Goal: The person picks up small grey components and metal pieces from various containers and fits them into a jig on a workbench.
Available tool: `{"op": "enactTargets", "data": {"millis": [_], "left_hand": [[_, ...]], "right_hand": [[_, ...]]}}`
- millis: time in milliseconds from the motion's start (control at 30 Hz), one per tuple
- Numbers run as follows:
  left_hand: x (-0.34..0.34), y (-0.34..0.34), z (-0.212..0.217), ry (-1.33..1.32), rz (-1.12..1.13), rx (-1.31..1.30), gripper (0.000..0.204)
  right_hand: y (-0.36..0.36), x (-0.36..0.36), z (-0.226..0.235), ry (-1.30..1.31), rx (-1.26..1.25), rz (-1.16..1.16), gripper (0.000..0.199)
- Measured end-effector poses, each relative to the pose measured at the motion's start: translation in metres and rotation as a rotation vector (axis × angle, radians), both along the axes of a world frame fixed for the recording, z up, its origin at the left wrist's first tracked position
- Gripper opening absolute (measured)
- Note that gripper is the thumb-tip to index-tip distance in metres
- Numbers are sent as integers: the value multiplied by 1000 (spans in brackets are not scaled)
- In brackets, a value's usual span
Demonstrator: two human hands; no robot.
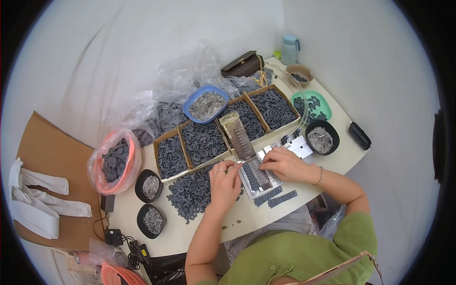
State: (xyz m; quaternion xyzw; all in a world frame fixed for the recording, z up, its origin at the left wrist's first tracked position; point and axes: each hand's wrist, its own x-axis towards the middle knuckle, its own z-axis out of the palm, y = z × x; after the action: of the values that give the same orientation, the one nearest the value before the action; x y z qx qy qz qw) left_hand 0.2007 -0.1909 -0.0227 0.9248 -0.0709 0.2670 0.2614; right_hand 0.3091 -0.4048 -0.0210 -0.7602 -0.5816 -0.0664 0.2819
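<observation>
Left hand [225, 182] and right hand [284, 165] at metal jig [275, 181]; can't tell fingers' grip; uneven pressing could unseat grey pieces [250, 176].

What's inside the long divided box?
Small dark grey parts fill all four compartments of the divided box. They cover its bottom, so that can't be seen. The blue bowl at the back and the translucent panel in front also block some view.
</observation>
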Motion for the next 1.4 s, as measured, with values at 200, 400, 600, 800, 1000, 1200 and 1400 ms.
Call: {"op": "enactTargets", "data": {"millis": [200, 400, 600, 800, 1000, 1200, 1400], "left_hand": [[-1, 1, -5, 2, -10, 14, 23], [-4, -6, -3, 15, -162, 18, 21], [-5, -6, -3, 7, -136, 46, 22], [-6, -6, -2, 61, -190, 94, 25], [-5, -6, -2, 68, -192, 138, 26], [3, 0, 2, 159, -305, 135, 30], [35, 15, 24, 401, -542, 325, 31]], "right_hand": [[4, -10, -5, -107, -36, 10, 30], [13, -7, -3, -39, -54, -26, 18], [27, 5, 12, -2, -82, -28, 11], [34, 8, 17, 84, -250, 53, 11], [37, 12, 4, 140, -261, 60, 13], [22, 15, 25, 554, -190, -67, 13], [7, 17, 18, 599, -165, -3, 16]]}}
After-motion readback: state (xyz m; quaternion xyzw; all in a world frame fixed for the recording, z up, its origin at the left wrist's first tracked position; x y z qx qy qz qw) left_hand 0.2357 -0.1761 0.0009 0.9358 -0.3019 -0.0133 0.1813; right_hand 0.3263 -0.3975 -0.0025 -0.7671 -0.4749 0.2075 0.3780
